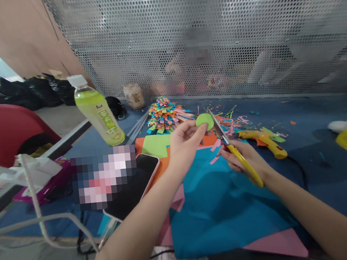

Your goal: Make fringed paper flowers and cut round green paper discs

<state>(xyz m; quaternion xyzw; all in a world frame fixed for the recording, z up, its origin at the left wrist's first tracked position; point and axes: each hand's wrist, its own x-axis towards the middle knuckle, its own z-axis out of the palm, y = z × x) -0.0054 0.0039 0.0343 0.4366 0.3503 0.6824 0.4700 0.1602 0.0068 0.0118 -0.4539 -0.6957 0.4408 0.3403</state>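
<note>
Behind, a perforated metal screen (213,32) borders the scrap-littered blue table (334,171).

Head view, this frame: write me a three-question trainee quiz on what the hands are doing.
1. True or false: the left hand pinches a green paper disc by its edge.
2. Which tool is in the right hand? A) glue gun B) yellow-handled scissors C) phone
3. Fill in: the yellow glue gun lies on the blue table, to the ____ of the scissors.

Key: 1 true. 2 B, with the blades at the disc's right edge. 3 right.
</note>
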